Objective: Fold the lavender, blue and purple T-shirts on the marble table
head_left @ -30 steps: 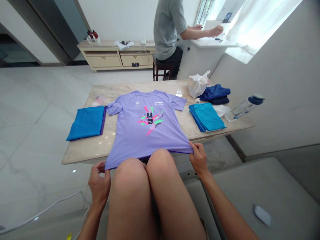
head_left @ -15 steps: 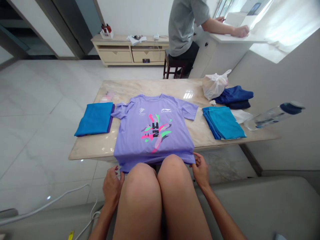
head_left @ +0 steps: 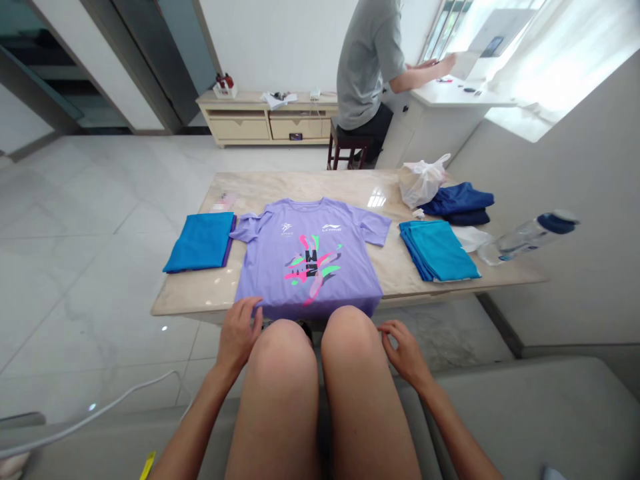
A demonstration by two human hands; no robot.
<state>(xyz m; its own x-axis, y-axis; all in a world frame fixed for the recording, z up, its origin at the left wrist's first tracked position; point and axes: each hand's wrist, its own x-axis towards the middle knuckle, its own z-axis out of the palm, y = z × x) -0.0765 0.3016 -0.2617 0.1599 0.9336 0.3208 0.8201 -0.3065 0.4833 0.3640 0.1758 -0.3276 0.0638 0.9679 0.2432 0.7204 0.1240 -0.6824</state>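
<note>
A purple short-sleeved T-shirt [head_left: 270, 260] with a bright printed design lies spread front side up on the marble-patterned table [head_left: 190, 293]. Its neckline points away from me, and the lower hem hangs over the near edge, partly hidden by my knees. My left hand [head_left: 239, 335] is at the shirt's lower left corner, fingers loosely stretched and apart; whether they touch the cloth is hard to see. Beside my right knee, my right hand [head_left: 404, 352] hovers just below the lower right corner, fingers bent with a gap to the thumb and nothing visible in them.
Folded blue cloth [head_left: 203, 241] lies left of the shirt, folded teal cloth [head_left: 440, 250] right. Behind are dark blue clothes [head_left: 463, 200] and a white plastic bag [head_left: 423, 183]. A clear bottle [head_left: 525, 239] stands at the right. Someone in grey [head_left: 367, 73] sits beyond.
My left hand has risen to the shirt's lower left corner. My right hand has come away from the hem, which now drops down at the table edge. The seated person's arms have shifted.
</note>
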